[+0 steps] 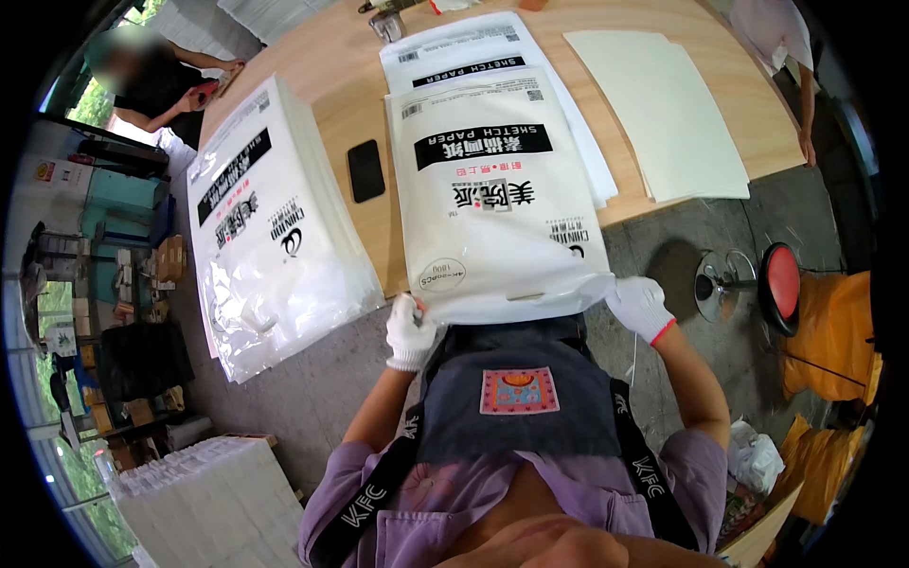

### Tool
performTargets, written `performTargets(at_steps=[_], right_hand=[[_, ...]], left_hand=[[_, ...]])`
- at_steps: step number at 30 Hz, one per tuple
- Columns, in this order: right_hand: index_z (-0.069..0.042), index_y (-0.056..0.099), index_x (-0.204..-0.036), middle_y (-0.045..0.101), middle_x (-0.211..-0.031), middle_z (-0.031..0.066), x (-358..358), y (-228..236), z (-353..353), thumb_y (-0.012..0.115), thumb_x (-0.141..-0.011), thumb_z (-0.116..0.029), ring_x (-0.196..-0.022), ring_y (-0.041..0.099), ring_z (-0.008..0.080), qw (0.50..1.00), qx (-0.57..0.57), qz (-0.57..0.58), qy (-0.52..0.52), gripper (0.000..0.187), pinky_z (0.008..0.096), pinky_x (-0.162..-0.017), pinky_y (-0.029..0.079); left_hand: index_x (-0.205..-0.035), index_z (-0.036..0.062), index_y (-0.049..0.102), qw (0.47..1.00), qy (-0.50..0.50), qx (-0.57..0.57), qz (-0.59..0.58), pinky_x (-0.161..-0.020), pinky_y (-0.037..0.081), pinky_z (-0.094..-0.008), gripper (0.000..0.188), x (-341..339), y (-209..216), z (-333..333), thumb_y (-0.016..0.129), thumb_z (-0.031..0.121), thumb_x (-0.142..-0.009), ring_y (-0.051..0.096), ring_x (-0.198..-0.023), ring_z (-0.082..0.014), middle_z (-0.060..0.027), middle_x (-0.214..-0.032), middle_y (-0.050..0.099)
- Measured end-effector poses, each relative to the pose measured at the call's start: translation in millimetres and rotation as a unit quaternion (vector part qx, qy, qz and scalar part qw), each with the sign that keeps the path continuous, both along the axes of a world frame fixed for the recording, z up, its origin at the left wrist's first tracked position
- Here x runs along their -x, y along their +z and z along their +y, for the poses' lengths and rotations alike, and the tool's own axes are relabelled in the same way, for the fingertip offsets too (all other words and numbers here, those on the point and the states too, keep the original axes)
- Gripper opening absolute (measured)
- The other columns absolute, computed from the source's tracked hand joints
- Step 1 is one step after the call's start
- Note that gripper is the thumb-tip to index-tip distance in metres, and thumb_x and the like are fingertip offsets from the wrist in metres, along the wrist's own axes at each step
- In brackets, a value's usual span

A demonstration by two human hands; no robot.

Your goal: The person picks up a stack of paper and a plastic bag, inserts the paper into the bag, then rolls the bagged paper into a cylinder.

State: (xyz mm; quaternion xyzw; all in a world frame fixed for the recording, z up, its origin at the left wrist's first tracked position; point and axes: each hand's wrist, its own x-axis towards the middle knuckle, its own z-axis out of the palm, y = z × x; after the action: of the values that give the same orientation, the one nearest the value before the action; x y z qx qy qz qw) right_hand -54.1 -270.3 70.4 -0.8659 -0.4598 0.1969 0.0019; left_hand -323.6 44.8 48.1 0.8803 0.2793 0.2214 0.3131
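Observation:
My left hand and my right hand both wear white knit gloves. Between them lies a clear plastic bag of white drawing paper, printed in black and red. Its near end hangs slightly over the table's front edge. The left glove is closed on the bag's near left corner, with a fingertip showing bare. At the near right corner, the right glove pinches the loose plastic. Beneath this bag, another paper pack sticks out at the far side.
A stack of bagged paper overhangs the wooden table on the left. Beside it lies a black phone. Cream sheets rest at the right. A red stool stands on the floor. People are at the far left and right.

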Motion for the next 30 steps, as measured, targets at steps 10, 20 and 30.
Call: performTargets(at_steps=[10,20,30], right_hand=[[-0.009,0.062,-0.118,0.067,-0.102,0.0119,-41.3,-58.9,-3.9,0.052,-0.095,-0.024,-0.092,0.065,0.0243,0.821,-0.260,0.345,-0.373,0.028,0.0344,-0.081,0.052],[-0.002,0.042,-0.139,0.056,-0.129,0.0075,32.0,-71.2,143.2,0.055,-0.096,-0.024,-0.115,0.056,0.0165,0.549,-0.255,0.777,-0.173,0.050,0.0327,-0.096,0.047],[0.004,0.064,-0.090,0.063,-0.071,0.0071,89.2,44.4,403.0,0.064,-0.086,-0.052,-0.055,0.055,0.0101,0.788,-0.211,0.578,0.021,0.057,0.0284,-0.049,0.043]], left_hand=[[-0.116,0.0027,0.059,0.830,0.174,0.530,-0.032,-0.084,0.048,-0.0295,0.033,28.9,-78.3,17.4,0.059,0.027,-0.093,0.058,-0.096,-0.0168,-0.0096,-0.104,0.063],[-0.128,0.0025,0.052,0.902,0.082,0.290,-0.310,-0.079,0.053,-0.0281,0.044,10.6,159.9,30.0,0.060,0.029,-0.094,0.061,-0.088,-0.0162,-0.0075,-0.100,0.061],[-0.123,-0.0007,0.049,0.844,0.294,0.111,-0.434,-0.084,0.053,-0.0397,0.049,176.8,182.4,241.2,0.046,0.042,-0.100,0.058,-0.103,-0.0252,-0.0127,-0.113,0.057]])
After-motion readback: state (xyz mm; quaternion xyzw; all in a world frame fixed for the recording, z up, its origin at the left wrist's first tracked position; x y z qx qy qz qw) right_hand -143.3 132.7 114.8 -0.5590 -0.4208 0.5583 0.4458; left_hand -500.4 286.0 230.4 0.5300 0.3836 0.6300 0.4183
